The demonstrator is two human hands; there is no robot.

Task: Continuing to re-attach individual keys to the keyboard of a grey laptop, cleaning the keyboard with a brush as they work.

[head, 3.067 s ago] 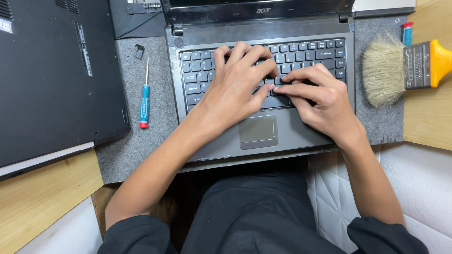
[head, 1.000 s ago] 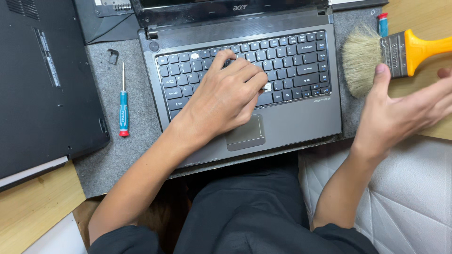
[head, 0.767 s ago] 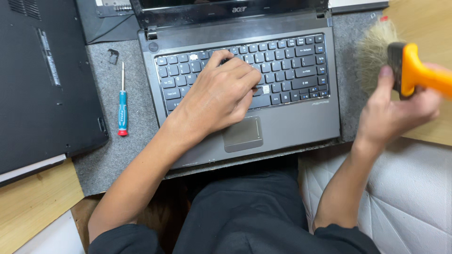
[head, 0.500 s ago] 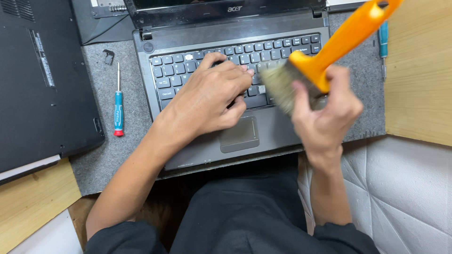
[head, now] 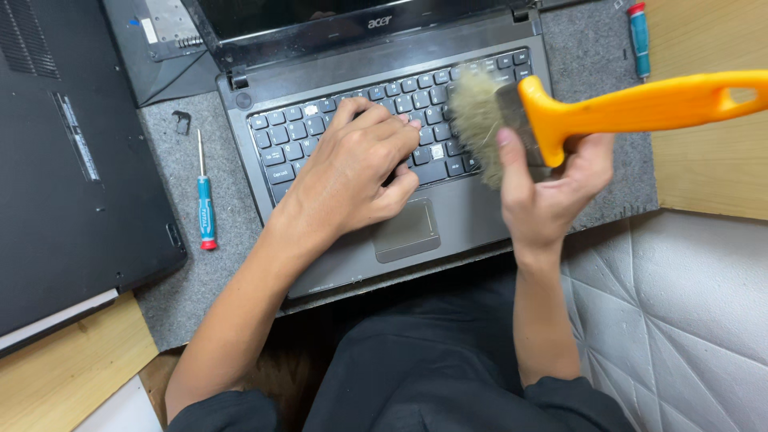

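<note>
Grey felt mat [head: 172, 296] spread over a pale wooden desk [head: 704, 168], carrying an open dark-grey laptop [head: 472, 220]. Left hand [head: 352, 172] lying palm-down on the keyboard [head: 280, 148], fingers curled over the middle keys, gripping nothing. Right hand [head: 552, 188] clenched around a wide paintbrush [head: 560, 116] just behind the metal band, thumb up along the near side; orange handle pointing right, out over the desk; pale bristles pressed to the right-hand keys, just beside the left fingertips. Small blue screwdriver with a red tip [head: 205, 208] on the mat left of the laptop, a tiny black part [head: 182, 122] above it. Large black flat panel [head: 72, 160] at far left. Second blue tool [head: 638, 36] at the mat's top right corner. Black-sleeved forearms and dark lap below.
</note>
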